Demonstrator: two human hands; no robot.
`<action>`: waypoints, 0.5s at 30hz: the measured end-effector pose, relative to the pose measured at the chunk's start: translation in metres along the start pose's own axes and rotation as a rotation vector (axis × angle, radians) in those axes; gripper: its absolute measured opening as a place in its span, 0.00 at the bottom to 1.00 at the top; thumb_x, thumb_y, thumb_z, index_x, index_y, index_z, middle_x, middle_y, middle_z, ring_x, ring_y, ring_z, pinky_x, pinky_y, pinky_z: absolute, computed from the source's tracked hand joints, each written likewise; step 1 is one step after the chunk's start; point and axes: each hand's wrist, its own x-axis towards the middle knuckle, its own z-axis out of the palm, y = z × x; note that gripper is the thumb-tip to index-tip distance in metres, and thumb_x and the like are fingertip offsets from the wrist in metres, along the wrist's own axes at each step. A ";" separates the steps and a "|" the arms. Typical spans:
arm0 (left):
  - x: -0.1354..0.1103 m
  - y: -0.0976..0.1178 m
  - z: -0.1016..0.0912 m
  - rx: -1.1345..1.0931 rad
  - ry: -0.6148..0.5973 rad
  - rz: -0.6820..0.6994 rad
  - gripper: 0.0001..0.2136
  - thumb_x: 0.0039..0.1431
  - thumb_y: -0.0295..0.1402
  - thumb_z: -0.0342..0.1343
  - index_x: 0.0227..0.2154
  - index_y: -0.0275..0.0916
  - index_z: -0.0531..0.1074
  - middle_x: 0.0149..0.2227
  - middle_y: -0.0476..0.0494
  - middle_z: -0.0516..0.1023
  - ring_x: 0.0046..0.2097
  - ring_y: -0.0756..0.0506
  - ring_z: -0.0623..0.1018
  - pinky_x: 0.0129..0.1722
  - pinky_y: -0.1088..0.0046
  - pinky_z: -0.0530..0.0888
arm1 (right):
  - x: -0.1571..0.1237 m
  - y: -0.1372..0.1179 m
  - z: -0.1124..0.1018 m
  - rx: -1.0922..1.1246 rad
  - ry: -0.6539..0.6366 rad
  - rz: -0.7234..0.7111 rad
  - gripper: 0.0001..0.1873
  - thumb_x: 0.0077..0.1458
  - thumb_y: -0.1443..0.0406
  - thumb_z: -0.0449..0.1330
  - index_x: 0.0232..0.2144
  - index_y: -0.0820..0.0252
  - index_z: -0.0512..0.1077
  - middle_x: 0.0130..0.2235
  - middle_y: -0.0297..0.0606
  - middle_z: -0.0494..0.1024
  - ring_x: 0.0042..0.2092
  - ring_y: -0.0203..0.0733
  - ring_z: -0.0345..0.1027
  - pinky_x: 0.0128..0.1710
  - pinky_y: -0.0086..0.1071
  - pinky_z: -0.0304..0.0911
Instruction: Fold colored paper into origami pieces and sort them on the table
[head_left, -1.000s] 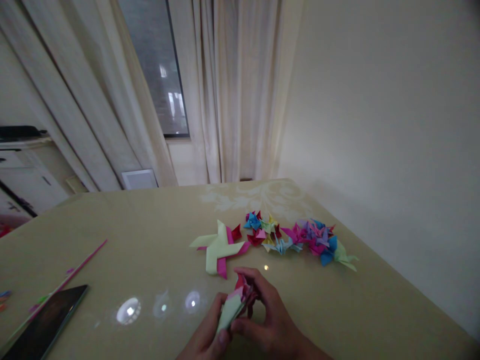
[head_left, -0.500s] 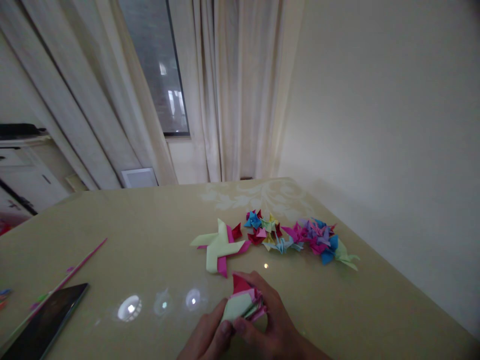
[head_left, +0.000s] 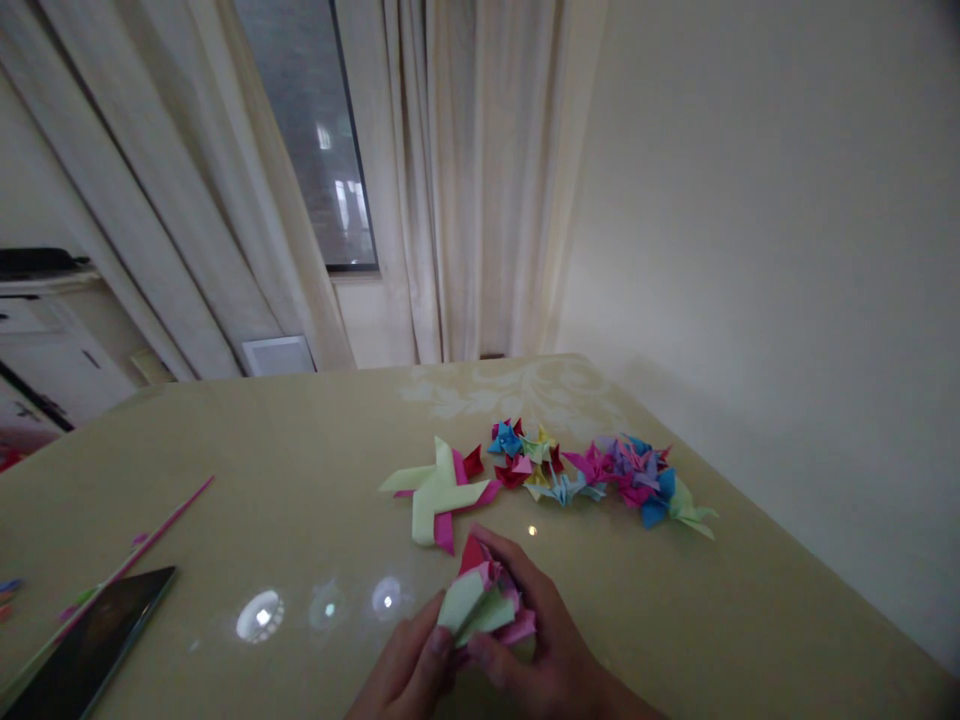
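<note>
Both of my hands hold a small stack of folded coloured paper [head_left: 484, 605], pale green on top with pink and red beneath, low over the table. My left hand [head_left: 409, 670] pinches its near left corner. My right hand [head_left: 544, 640] wraps around its right side, fingers curled over the top. Just beyond lies a large green and pink paper pinwheel [head_left: 439, 495]. To the right of it runs a row of several small folded paper pieces [head_left: 592, 470] in blue, pink, red, yellow and purple.
The glossy beige table [head_left: 300, 450] meets a wall on the right and curtains behind. A dark phone [head_left: 90, 645] lies at the near left with a pink stick [head_left: 139, 550] beside it. Ceiling lights reflect on the tabletop.
The paper stack has turned in my hands: its green face now fans flatter and faces up. My right fingers shifted over its top. Nothing else moved.
</note>
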 end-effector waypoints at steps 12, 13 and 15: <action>0.025 0.035 -0.025 0.715 0.075 0.123 0.09 0.66 0.43 0.57 0.45 0.48 0.75 0.41 0.45 0.87 0.42 0.37 0.85 0.39 0.70 0.74 | 0.021 0.018 0.001 0.104 0.051 0.230 0.27 0.60 0.56 0.72 0.58 0.54 0.74 0.55 0.46 0.80 0.53 0.52 0.79 0.56 0.46 0.73; 0.025 0.038 -0.026 0.663 0.057 0.143 0.11 0.66 0.44 0.59 0.48 0.48 0.75 0.44 0.45 0.87 0.44 0.37 0.85 0.42 0.70 0.75 | 0.023 0.019 0.000 0.076 0.037 0.229 0.22 0.60 0.57 0.72 0.54 0.56 0.77 0.52 0.45 0.82 0.52 0.52 0.79 0.56 0.46 0.73; 0.025 0.044 -0.027 0.539 0.026 0.197 0.16 0.67 0.44 0.59 0.54 0.48 0.74 0.51 0.42 0.86 0.50 0.37 0.84 0.49 0.68 0.76 | 0.026 0.022 -0.002 0.035 0.015 0.220 0.16 0.59 0.60 0.71 0.48 0.58 0.78 0.48 0.44 0.84 0.49 0.52 0.81 0.54 0.46 0.75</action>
